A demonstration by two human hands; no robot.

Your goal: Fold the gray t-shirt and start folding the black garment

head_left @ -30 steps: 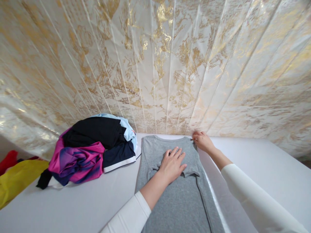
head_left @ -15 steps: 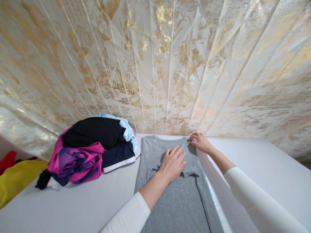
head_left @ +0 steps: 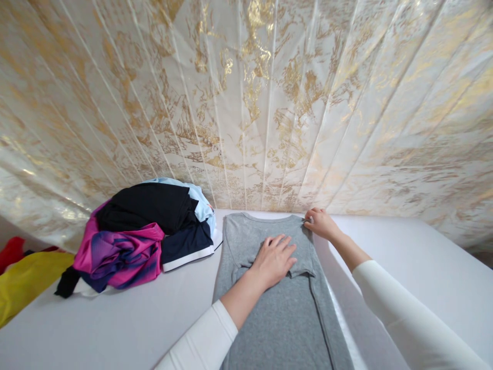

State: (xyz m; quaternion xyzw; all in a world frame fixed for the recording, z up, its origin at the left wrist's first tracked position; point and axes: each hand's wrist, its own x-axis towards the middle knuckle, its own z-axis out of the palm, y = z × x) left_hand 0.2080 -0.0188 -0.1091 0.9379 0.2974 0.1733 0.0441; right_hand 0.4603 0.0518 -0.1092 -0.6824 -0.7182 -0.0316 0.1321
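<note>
Grey shirt lies under splayed left hand, right hand grip pinching its shoulder; hard tugging could skew it.

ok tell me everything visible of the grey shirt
The grey shirt looks like plain knit, with a shallow curved neckline at its far end. It lies flat on the pale table, right of the clothes pile, with layers folded over and a dark line down its right side; its near end leaves the frame. The left hand rests spread on its upper part; the right hand pinches its far right corner.
</note>
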